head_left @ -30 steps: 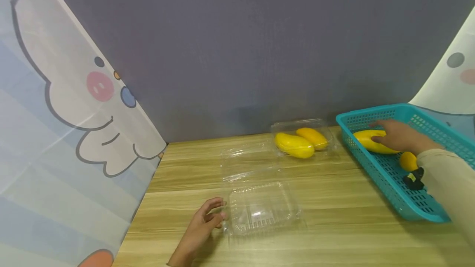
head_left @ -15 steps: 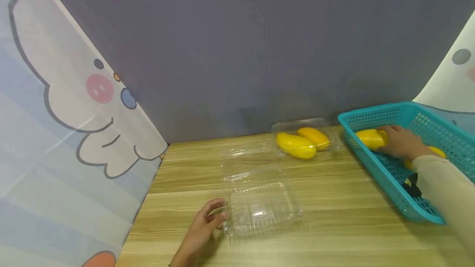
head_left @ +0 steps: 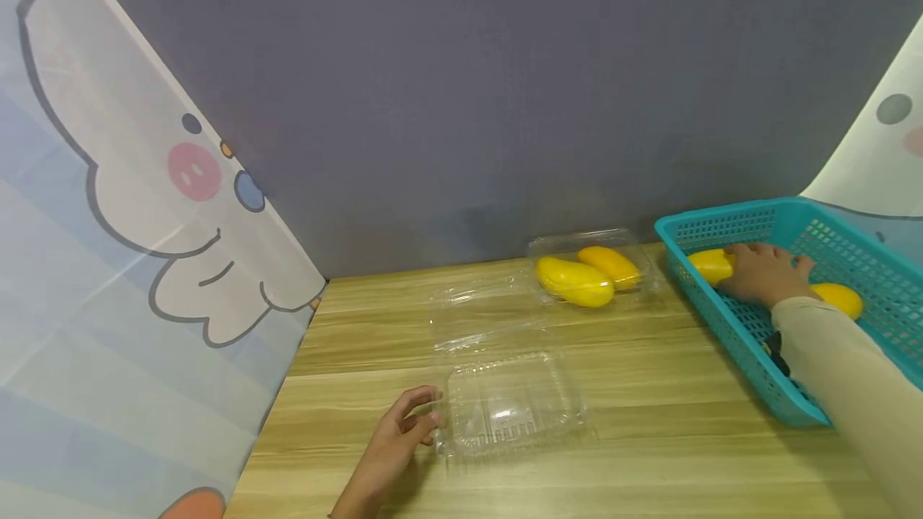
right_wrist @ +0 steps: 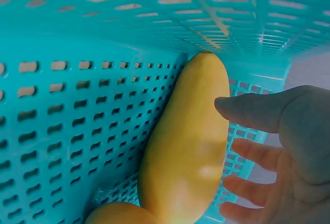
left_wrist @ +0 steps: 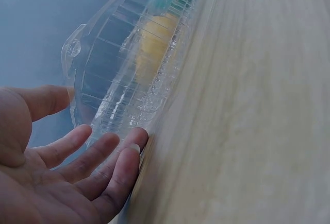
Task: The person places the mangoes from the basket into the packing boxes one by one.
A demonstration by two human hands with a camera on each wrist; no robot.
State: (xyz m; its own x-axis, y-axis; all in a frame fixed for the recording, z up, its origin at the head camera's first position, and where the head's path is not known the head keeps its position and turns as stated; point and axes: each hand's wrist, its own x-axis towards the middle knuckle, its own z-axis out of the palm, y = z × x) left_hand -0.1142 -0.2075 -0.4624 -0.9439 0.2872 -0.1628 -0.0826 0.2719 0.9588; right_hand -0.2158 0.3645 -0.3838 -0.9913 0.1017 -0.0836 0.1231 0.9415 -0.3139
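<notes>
A clear plastic clamshell container [head_left: 508,407] lies with its lid folded back on the wooden table. My left hand [head_left: 392,439] is at its left side, thumb tip at the rim and relaxed fingers along the outer wall in the left wrist view. Inside the teal basket [head_left: 728,343], my right hand [head_left: 767,271] reaches over a long yellow mango [right_wrist: 185,147]. In the right wrist view the thumb overlaps this mango, while the other fingers extend loosely near its side. Another mango [head_left: 838,300] lies by my right wrist, partly covered by the sleeve.
Behind the clamshell, a second clear container [head_left: 642,259] holds two yellow mangoes [head_left: 573,283] against the grey back wall [head_left: 469,102]. A cartoon-printed panel [head_left: 180,327] borders the table's left side. The basket's perforated walls surround my right hand.
My right hand has come down over the long mango in the basket, covering more of it. The other mango now shows beside the wrist. My left hand stays at the clamshell.
</notes>
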